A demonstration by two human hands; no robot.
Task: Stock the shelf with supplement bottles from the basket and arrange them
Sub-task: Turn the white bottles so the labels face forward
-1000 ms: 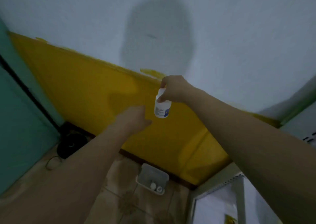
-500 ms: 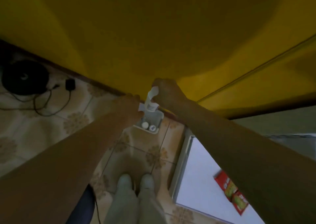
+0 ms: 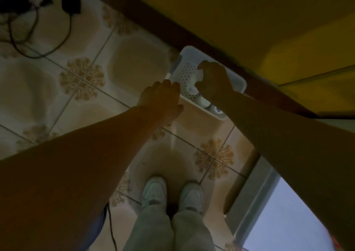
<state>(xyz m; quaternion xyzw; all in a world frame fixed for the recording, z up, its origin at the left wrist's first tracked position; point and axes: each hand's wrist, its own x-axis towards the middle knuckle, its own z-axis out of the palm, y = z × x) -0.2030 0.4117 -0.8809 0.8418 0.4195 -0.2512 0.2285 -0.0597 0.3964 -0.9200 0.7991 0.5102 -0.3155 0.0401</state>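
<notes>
The right hand reaches down into the white basket, which stands on the tiled floor against the foot of a yellow wall. Its fingers are curled over a white bottle, gripping it from above. Only a pale part of the bottle shows at the left of the knuckles. It seems to run lengthwise from the far side of the basket toward the person, but the dim light hides which end is the cap.

Two more bottles sit in the near right corner of the basket, just under the right wrist, their round tops facing up.

The left hand holds nothing. Its fingers are loose and reach toward the basket's near left corner, just beside the held bottle. Whether they touch the rim cannot be told.

Below, two pale shoes stand side by side on the tiles. A black adapter with a cable lies at the far left.
</notes>
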